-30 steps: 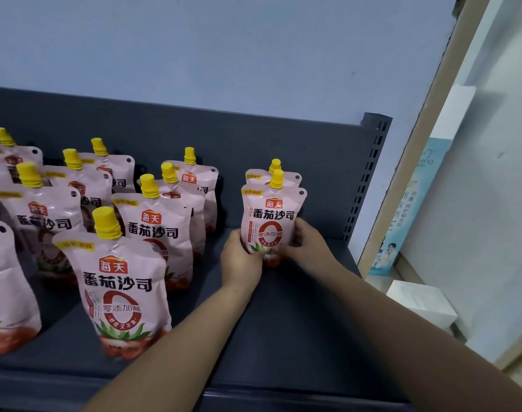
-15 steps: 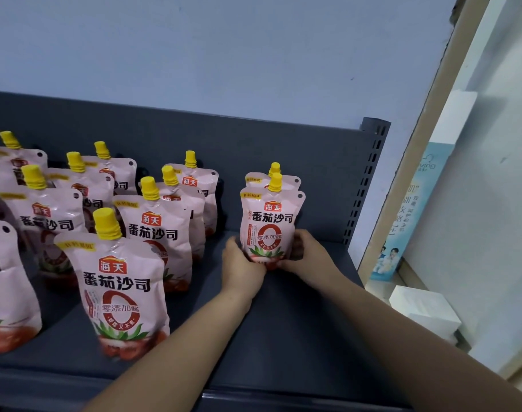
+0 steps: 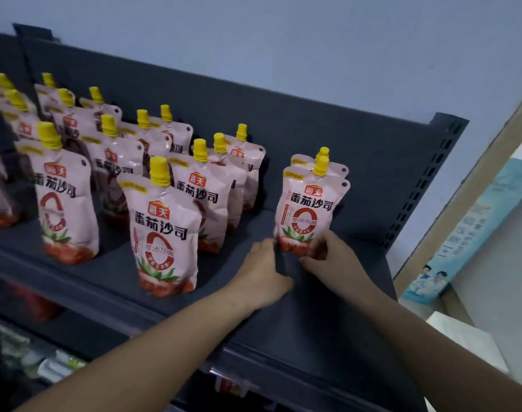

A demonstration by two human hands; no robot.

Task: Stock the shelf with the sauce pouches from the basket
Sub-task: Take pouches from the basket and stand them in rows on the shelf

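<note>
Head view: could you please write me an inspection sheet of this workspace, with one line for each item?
Surface: dark grey shelf, with a bare patch at its right front.
Job's things: pink, yellow-capped sauce pouches stand upright in rows at left. The right-end pouch is upright, with another pouch close behind it. The basket is not in view.
Clutter: nothing seen.
Grippers: the right hand has its fingers curled round the right-end pouch's base. The left hand lies at its lower left corner, grip unclear.
Cables: nothing seen.
Surroundings: pale wall behind; poster and white box at right; blurred goods on a lower level.
</note>
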